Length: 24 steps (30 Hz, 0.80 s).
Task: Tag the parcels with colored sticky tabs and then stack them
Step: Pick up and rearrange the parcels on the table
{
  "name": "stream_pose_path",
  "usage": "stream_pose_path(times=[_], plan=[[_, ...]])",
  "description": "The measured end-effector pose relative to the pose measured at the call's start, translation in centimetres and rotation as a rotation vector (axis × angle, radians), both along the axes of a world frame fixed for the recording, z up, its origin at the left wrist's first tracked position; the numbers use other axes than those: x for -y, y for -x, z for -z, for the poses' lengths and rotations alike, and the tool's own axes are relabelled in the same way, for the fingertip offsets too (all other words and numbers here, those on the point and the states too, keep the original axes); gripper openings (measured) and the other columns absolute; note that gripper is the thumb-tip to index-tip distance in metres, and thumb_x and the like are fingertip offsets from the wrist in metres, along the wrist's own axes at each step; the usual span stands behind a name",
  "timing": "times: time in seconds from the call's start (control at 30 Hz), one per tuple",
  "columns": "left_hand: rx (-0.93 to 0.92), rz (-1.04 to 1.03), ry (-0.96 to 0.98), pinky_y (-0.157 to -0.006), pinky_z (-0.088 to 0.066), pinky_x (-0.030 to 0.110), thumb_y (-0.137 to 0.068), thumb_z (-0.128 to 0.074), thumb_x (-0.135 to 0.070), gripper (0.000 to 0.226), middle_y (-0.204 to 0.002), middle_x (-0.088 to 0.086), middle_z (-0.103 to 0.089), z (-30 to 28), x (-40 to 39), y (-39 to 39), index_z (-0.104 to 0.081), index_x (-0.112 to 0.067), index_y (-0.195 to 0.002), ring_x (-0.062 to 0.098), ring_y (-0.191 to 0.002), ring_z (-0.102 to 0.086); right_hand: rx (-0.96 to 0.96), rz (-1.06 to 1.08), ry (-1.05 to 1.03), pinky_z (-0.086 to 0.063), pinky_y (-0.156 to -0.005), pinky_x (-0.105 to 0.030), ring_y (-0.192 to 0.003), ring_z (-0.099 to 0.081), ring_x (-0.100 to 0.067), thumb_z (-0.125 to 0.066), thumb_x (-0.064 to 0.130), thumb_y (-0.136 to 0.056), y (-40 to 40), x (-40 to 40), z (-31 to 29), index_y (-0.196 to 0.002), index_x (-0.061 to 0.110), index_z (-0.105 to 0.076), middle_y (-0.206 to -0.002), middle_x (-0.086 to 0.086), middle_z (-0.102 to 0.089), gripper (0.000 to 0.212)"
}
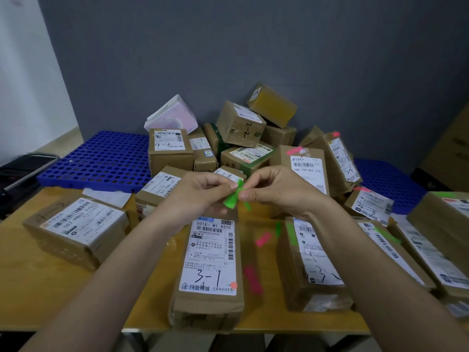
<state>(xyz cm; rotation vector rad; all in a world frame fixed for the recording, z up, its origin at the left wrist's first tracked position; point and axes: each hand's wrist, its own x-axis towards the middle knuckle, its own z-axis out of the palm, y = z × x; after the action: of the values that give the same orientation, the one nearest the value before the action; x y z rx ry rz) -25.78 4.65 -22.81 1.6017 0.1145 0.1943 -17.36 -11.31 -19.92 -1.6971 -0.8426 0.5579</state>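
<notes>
Both hands meet above the middle of the table. My left hand (200, 193) and my right hand (276, 190) pinch green sticky tabs (234, 196) between their fingertips. Directly below lies a long brown parcel marked "3-1" (209, 265) with a white label. To its right lies a similar parcel (311, 262) with a green tab on it. Loose pink tabs (253, 279) and a green one (278, 228) lie on the table between the two parcels.
A heap of brown parcels (241, 133) rises at the back on a blue perforated pallet (101, 161). A parcel (76, 229) lies at the left of the wooden table (38, 288), and several tagged ones (431, 255) crowd the right side. A black device (22, 171) sits far left.
</notes>
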Motion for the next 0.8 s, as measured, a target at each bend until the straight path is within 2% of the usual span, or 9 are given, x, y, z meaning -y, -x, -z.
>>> stream_pose_path(times=[0.13, 0.3, 0.47, 0.57, 0.63, 0.7, 0.8], plan=[[0.036, -0.046, -0.017, -0.059, -0.057, 0.020, -0.089, -0.061, -0.010, 0.011, -0.081, 0.009, -0.072, 0.2, 0.0, -0.3, -0.072, -0.008, -0.088, 0.013, -0.067, -0.065, -0.073, -0.016, 0.036, -0.034, -0.049, -0.015, -0.052, -0.051, -0.002, -0.074, 0.019, -0.065, -0.6, -0.3, 0.1, -0.070, 0.011, -0.066, -0.059, 0.006, -0.064, 0.013], [0.088, -0.060, -0.071, -0.060, -0.057, 0.020, -0.089, -0.062, -0.008, 0.012, -0.080, 0.009, -0.073, 0.3, -0.3, -0.6, -0.073, -0.011, -0.086, 0.012, -0.070, -0.066, -0.207, -0.048, 0.012, -0.028, -0.048, -0.016, -0.052, -0.049, -0.003, -0.068, 0.021, -0.070, -1.1, -0.5, 0.3, -0.068, 0.018, -0.070, -0.058, 0.006, -0.061, 0.005], [0.116, -0.082, -0.117, -0.059, -0.056, 0.020, -0.088, -0.062, -0.009, 0.013, -0.079, 0.008, -0.073, 0.6, -0.4, -0.7, -0.074, -0.014, -0.085, 0.011, -0.070, -0.066, -0.146, 0.014, 0.038, -0.031, -0.049, -0.015, -0.054, -0.048, -0.001, -0.070, 0.025, -0.070, -1.1, -0.8, 0.7, -0.079, 0.014, -0.070, -0.059, 0.009, -0.060, 0.014], [0.125, -0.103, -0.125, -0.058, -0.056, 0.020, -0.087, -0.063, -0.012, 0.013, -0.074, 0.002, -0.073, 0.8, -0.6, -0.7, -0.074, -0.018, -0.082, 0.009, -0.068, -0.066, 0.087, 0.093, 0.021, -0.047, -0.060, -0.018, -0.068, -0.058, -0.005, -0.071, 0.019, -0.080, -0.9, -0.9, 0.9, -0.084, 0.013, -0.072, -0.072, 0.005, -0.067, 0.007], [0.119, -0.130, -0.108, -0.058, -0.056, 0.019, -0.087, -0.064, -0.014, 0.012, -0.073, 0.001, -0.073, 0.9, -0.6, -0.7, -0.073, -0.018, -0.082, 0.009, -0.067, -0.067, 0.321, 0.146, 0.033, -0.048, -0.071, -0.021, -0.077, -0.060, -0.008, -0.070, 0.015, -0.085, -0.7, -0.9, 1.1, -0.087, 0.014, -0.074, -0.082, 0.004, -0.068, 0.004], [0.116, -0.156, -0.099, -0.058, -0.056, 0.019, -0.087, -0.064, -0.015, 0.010, -0.074, 0.002, -0.073, 0.9, -0.7, -0.8, -0.074, -0.016, -0.084, 0.009, -0.067, -0.068, 0.552, 0.166, 0.078, -0.047, -0.072, -0.019, -0.081, -0.060, -0.007, -0.069, 0.016, -0.087, -0.5, -0.9, 1.4, -0.091, 0.018, -0.075, -0.085, 0.007, -0.065, 0.008], [0.117, -0.178, -0.081, -0.058, -0.056, 0.019, -0.087, -0.065, -0.016, 0.010, -0.075, 0.004, -0.073, 1.0, -0.8, -0.9, -0.074, -0.013, -0.084, 0.010, -0.066, -0.069, 0.857, 0.119, 0.139, -0.048, -0.068, -0.024, -0.076, -0.059, -0.010, -0.069, 0.014, -0.087, -0.5, -1.0, 1.7, -0.096, 0.015, -0.076, -0.084, 0.001, -0.067, 0.012]])
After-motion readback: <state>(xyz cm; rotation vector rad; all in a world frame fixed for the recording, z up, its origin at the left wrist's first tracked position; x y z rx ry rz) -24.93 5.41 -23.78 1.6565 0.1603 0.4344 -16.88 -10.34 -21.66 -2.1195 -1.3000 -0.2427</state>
